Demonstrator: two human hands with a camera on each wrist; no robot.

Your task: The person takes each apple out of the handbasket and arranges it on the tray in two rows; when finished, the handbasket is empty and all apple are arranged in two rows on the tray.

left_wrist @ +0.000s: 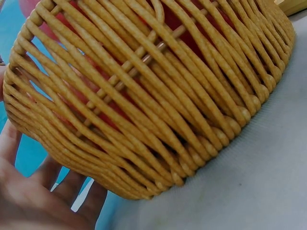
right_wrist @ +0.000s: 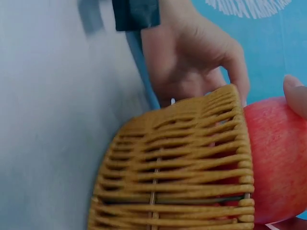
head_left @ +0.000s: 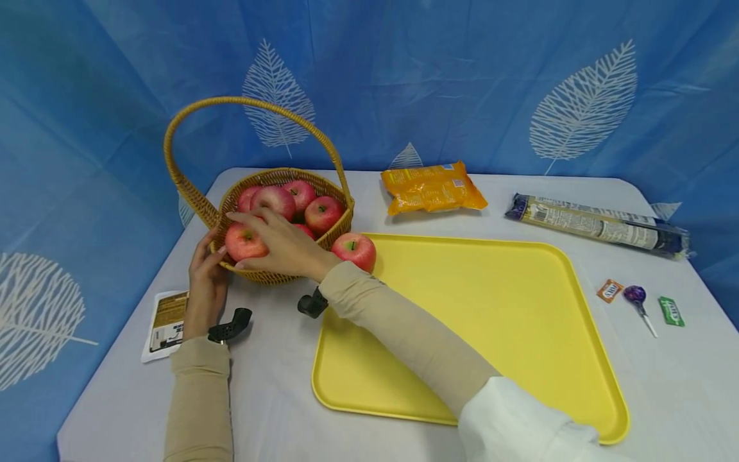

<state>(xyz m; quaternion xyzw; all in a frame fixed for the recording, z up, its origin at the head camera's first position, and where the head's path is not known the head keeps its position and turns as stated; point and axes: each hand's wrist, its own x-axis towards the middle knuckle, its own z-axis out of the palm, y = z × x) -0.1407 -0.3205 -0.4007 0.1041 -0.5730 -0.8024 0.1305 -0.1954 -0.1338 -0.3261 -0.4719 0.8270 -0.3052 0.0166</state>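
A white-covered table (head_left: pixel 271 391) carries everything, with a broad yellow tray (head_left: pixel 491 289) lying on it. The wicker basket (head_left: pixel 270 277) stands upright just beside the tray, several apples inside. Its weave looks stiff with a little give; the basket alone should be light, but the fruit probably makes it weighty, so the arched handle (head_left: pixel 248 100) or the rim suits lifting.

The person's left hand (head_left: pixel 208 276) rests against the basket's left side, its fingers spread apart at the rim. The right hand (head_left: pixel 288 247) reaches across, fingers and thumb clamped on a red apple (head_left: pixel 242 242) at the basket's near left edge. That apple looks firm and smooth — likely slippery, and easily bruised if real, though whether it is real cannot be told. A spread hold around its widest part, thumb opposite fingers, seems safest. Another apple (head_left: pixel 355 251) sits at the tray's far left corner.
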